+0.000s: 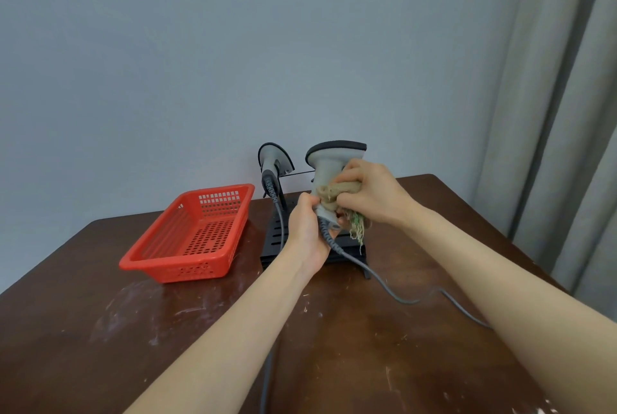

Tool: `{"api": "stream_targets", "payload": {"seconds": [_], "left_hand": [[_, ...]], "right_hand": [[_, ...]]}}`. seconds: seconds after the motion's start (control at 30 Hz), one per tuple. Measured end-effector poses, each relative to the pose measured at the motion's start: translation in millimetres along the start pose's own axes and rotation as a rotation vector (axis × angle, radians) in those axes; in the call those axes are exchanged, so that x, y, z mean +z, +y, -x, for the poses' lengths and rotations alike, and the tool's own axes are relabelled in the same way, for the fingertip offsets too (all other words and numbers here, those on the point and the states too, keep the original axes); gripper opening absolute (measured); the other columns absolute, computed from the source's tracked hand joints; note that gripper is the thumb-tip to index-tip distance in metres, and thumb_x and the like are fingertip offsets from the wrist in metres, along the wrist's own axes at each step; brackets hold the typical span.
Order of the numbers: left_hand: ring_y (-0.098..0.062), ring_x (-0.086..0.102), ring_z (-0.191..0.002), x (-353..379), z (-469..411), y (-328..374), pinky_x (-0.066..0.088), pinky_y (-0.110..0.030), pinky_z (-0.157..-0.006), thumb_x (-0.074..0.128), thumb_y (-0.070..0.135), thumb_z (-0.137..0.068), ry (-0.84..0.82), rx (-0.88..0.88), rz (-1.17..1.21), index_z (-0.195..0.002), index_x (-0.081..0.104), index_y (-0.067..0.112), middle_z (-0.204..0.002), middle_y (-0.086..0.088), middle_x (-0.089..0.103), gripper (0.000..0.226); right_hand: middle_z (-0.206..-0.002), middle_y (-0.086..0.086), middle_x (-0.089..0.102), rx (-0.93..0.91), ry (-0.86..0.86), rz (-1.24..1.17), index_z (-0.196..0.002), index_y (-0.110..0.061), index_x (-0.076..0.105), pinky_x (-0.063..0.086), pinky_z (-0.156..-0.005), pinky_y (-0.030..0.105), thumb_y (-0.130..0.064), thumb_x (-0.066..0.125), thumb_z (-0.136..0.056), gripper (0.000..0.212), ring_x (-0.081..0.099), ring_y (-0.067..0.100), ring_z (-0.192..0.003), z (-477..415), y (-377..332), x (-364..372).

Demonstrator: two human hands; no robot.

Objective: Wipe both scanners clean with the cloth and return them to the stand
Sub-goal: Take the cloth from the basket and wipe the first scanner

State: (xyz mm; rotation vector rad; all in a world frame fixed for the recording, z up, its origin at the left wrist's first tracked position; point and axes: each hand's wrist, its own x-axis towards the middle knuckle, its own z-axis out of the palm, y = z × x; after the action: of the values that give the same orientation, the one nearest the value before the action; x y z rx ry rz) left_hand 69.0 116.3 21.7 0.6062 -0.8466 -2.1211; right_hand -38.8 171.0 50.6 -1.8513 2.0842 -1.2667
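Across the lower half of the view stretched a dark brown wooden surface, scuffed with pale smears. Left of the black slotted metal stand, just beside it, sat a red perforated plastic basket, apart from both hands. On the stand's left side a grey and black handheld scanner hung upright with its head uppermost, its grey cable dropping over the stand's base. Above the stand's right side a second grey scanner with a black-rimmed head was held upright, clear of the stand, between the two hands. Its own grey coiled cable trailed from the handle's foot, over the stand's front edge and away to the right along the surface. The left hand had its grip closed around the foot of that scanner's handle, where the cable joins. The right hand had its grip pressed together on a beige frayed cloth, bunched against the scanner's handle just above the left hand. Loose greenish threads of the cloth dangled toward the stand's base.
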Motion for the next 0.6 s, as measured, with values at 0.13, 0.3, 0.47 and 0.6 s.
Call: {"api": "stream_targets", "payload": {"seconds": [0.13,0.3,0.47,0.6], "left_hand": [[-0.017,0.048,-0.059,5,2,-4,0.043,-0.025,-0.046,0.034,0.010,-0.095,-0.014,-0.033,0.025,-0.098,0.052,0.004,-0.085,-0.014,0.053,0.019],[-0.017,0.050,-0.060,3,-2,-3,0.044,-0.027,-0.050,0.034,0.010,-0.095,-0.013,-0.023,0.018,-0.099,0.054,0.004,-0.084,-0.013,0.055,0.021],[-0.018,0.049,-0.061,0,-1,-8,0.043,-0.028,-0.051,0.033,0.010,-0.094,-0.023,-0.049,0.016,-0.102,0.054,0.003,-0.086,-0.013,0.056,0.023],[-0.018,0.047,-0.061,4,-2,-8,0.042,-0.027,-0.047,0.034,0.009,-0.095,-0.014,-0.058,0.044,-0.105,0.050,0.005,-0.092,-0.015,0.050,0.020]], "right_hand": [[-0.102,0.003,0.054,0.050,0.166,0.169,-0.096,-0.019,0.072,0.047,-0.079,0.037,-0.017,0.059,-0.080,0.021,0.057,0.025,-0.092,-17,8,-5],[-0.098,-0.001,0.054,-0.003,0.082,0.116,-0.095,-0.024,0.074,0.047,-0.079,0.036,-0.019,0.061,-0.081,0.020,0.056,0.020,-0.088,-5,6,-5],[-0.100,-0.005,0.054,-0.023,0.064,0.230,-0.097,-0.029,0.073,0.045,-0.073,0.033,-0.024,0.061,-0.083,0.020,0.057,0.019,-0.088,-4,11,-3],[-0.105,-0.001,0.053,0.018,0.183,0.252,-0.104,-0.030,0.072,0.045,-0.074,0.033,-0.026,0.059,-0.087,0.022,0.057,0.021,-0.091,-13,11,-5]]}}
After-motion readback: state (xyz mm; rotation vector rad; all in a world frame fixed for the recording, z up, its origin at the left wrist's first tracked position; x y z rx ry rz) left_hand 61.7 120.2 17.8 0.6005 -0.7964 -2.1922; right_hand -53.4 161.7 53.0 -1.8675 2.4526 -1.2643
